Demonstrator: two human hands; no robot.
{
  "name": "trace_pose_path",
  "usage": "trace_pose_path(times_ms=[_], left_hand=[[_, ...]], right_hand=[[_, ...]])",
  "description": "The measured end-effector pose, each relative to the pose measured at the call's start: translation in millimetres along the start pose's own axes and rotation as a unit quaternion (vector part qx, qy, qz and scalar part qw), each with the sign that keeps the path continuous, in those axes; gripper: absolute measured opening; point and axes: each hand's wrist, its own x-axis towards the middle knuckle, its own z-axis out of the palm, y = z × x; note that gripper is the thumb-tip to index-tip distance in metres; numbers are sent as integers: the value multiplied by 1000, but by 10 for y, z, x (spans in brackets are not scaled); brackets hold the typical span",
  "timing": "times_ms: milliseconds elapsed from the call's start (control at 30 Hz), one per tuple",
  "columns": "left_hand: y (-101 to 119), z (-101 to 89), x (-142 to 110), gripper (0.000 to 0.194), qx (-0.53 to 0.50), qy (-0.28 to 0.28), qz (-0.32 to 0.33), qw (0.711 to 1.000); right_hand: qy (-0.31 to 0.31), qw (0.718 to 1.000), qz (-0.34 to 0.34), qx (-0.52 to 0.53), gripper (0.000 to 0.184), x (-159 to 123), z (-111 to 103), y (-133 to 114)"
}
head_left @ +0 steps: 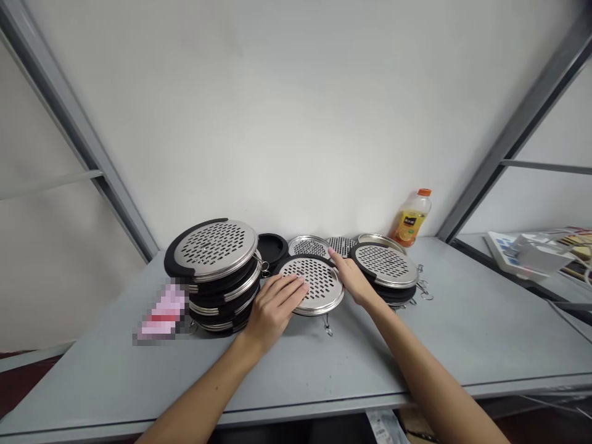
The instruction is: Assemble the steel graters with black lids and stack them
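A round metal grater (319,285) with oblong holes and a black edge at the back sits in front of me, with a small wire ring hanging from its near rim. The fingers of my left hand (274,308) lie flat across its left part; the thumb is hidden. On the right, my right hand (352,279) grips the rim, its thumb up along the edge and its other fingers out of sight underneath. To the left rises a stack of similar graters (215,246) with black grips. A lower stack of graters (386,265) stands just right of my right hand.
Along the wall are a black round piece (272,248), perforated metal discs (309,246) and a plain metal ring (382,239). An orange drink bottle (411,219) stands behind the right stack. A power strip (513,253) lies far right, beyond the metal post.
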Motion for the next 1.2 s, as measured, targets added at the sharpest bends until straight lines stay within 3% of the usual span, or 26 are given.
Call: trace_pose_path(times_ms=[100, 167, 233, 367, 500, 700, 833, 967, 1100, 1200], left_hand=[[39, 27, -19, 40, -79, 27, -62, 995], [80, 50, -28, 37, -140, 51, -128, 981], [125, 69, -29, 33, -192, 56, -204, 958], [179, 81, -11, 18, -246, 49, -336, 908], [167, 42, 31, 21, -246, 64, -380, 889], [133, 13, 39, 21, -228, 36, -359, 904], [104, 84, -17, 36, -217, -10, -237, 947], [24, 118, -58, 45, -146, -82, -122, 978], [-19, 95, -60, 46, -86, -124, -95, 984], [2, 79, -46, 54, -54, -154, -101, 981]], right_hand=[[81, 980, -79, -161, 63, -38, -142, -67], [123, 968, -135, -172, 63, -55, -200, -85], [138, 963, -202, -116, 59, -70, -198, -69], [48, 952, -300, 29, 58, -112, -31, 44], [2, 956, -289, 46, 47, -125, 138, 129], [-92, 935, -338, -61, 44, -12, -6, 109], [-111, 899, -391, -161, 41, 53, -186, 199], [-137, 873, -414, -219, 48, 64, -214, 320], [-186, 865, -412, -216, 39, 94, -191, 408], [-186, 863, -416, -218, 36, 119, -189, 474]])
